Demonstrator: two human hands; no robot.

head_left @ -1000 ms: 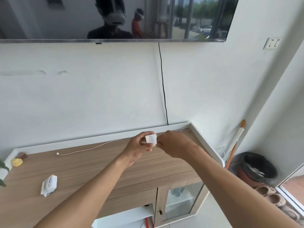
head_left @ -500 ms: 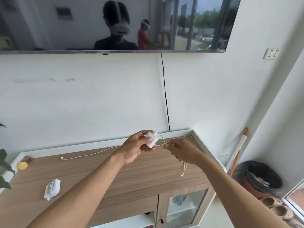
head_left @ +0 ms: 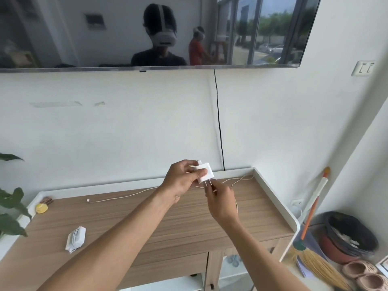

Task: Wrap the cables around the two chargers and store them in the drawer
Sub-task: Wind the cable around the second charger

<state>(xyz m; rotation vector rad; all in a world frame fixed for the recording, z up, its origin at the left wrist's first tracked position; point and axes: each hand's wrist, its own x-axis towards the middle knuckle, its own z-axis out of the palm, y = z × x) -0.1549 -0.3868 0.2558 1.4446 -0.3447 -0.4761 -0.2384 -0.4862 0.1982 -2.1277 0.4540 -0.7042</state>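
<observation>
- Charger: small white square charger [head_left: 205,172], held in the air above the rear of the worktop, with its two metal prongs pointing down toward the right hand.
- Left hand [head_left: 180,182]: fingers and thumb clamped around the charger body.
- Right hand [head_left: 220,199]: just below the prongs, fingertips drawn together in a pinch on the thin white cable [head_left: 126,195].
- Cable: trails from the hands leftward along the rear of the worktop, connector end lying flat. A loose loop lies toward the right rear corner.
- Second white charger [head_left: 76,238]: cable wound around it, lying at the front left of the worktop, well apart from both hands.
- Wood-grain worktop [head_left: 189,225]: white raised rim at rear and sides.
- Small yellow round object [head_left: 41,207]: left rear corner.
</observation>
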